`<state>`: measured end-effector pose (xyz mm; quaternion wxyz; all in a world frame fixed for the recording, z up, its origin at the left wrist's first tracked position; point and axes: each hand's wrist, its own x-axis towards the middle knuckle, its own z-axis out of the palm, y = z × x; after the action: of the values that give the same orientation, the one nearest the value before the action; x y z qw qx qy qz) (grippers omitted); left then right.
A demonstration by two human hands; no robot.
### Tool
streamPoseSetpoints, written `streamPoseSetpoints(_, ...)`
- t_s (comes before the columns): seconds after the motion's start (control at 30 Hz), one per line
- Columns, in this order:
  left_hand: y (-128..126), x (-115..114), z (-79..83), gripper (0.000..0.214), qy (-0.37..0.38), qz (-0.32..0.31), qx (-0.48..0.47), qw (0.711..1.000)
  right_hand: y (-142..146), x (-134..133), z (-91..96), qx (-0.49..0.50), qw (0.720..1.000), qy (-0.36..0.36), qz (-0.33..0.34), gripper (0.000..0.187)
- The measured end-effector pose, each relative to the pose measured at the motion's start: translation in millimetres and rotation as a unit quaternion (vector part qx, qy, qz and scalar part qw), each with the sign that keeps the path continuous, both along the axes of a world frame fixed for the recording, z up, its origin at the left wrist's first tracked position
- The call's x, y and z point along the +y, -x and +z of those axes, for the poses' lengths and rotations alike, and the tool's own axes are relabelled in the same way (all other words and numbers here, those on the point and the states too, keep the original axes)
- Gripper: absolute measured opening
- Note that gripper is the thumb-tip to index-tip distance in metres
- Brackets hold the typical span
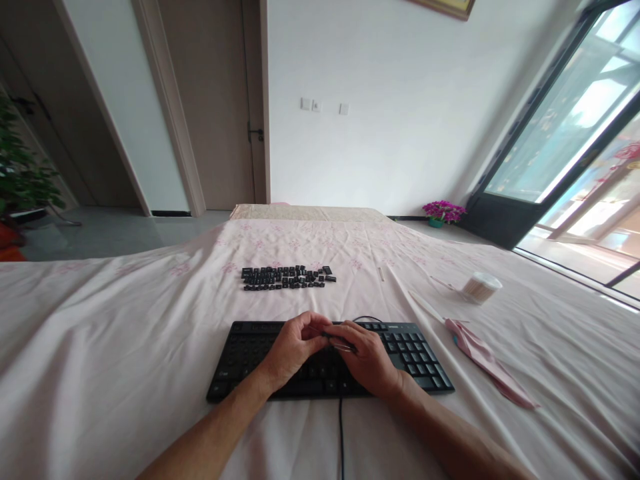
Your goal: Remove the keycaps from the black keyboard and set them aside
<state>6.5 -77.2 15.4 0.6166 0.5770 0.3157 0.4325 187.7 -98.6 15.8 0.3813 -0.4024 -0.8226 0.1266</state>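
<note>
A black keyboard [425, 360] lies on the cloth, many of its left and middle keys stripped of their caps, the number pad's caps in place. Above its middle, my left hand [295, 343] is closed in a pinch, fingertips meeting those of my right hand [364, 353]. Between the fingertips is a small black piece [326, 335], mostly hidden, perhaps a keycap. My right hand is closed around a thin silvery metal tool [343, 346], its kind unclear. Beyond the keyboard, loose black keycaps [283, 277] lie in rows.
At right are a clear tub of cotton swabs [483, 288], a folded pink cloth [490, 363] and a loose swab [382, 274]. A black cable [341, 433] runs toward me over the pale flowered tablecloth [150, 347].
</note>
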Motion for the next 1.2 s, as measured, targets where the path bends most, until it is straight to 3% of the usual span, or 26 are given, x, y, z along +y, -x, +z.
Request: streamPoseSetpoints(1.2,-2.5,0.3,-3.3,0.029,0.003,-0.002,-0.008,1.0,-0.2,0.0,-0.1,-0.002,1.0,0.012,0.001,0.024)
